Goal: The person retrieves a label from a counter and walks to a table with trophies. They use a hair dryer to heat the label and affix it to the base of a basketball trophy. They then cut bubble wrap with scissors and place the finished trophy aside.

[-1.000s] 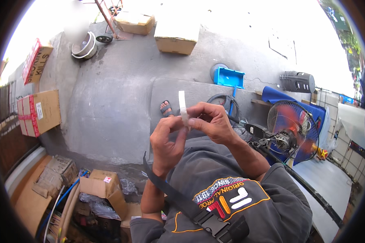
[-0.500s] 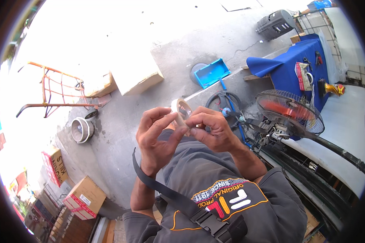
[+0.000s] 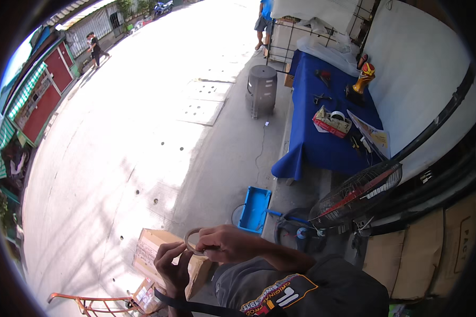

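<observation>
Now you grip tape roll (image 3: 194,242) between both hands, low centre, over box (image 3: 161,253): left hand (image 3: 173,266) pinching near edge, right hand (image 3: 228,244) closed on top. Likely hunting tape end; next, peel carefully.

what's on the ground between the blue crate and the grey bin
Head view: only bare concrete and a thin cable trailing from the grey bin toward the blue crate.
</observation>
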`<state>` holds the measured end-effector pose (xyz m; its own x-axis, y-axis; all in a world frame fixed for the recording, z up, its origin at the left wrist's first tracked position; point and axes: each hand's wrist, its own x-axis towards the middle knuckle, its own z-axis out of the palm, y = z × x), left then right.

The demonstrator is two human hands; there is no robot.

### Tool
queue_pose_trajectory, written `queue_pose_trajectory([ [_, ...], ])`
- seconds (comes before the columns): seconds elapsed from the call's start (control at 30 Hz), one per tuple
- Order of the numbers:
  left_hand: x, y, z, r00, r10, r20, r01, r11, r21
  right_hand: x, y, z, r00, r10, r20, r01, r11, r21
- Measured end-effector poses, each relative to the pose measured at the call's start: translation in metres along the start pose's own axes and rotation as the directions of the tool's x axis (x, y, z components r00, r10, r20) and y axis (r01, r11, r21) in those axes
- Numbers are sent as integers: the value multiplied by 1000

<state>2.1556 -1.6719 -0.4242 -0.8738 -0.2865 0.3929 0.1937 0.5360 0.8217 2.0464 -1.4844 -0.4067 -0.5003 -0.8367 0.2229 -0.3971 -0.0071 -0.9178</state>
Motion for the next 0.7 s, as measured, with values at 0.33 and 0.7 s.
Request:
queue_pose_trajectory([
  [0.33, 108, -213, 11, 991, 51, 127, -52, 999, 7, 150, 165, -7, 981, 71, 181, -55, 994, -94],
  [0.7, 301, -320, 66, 949, -126, 290, 179, 970, -167, 294, 286, -125, 990, 34, 136, -23, 996, -84],
])
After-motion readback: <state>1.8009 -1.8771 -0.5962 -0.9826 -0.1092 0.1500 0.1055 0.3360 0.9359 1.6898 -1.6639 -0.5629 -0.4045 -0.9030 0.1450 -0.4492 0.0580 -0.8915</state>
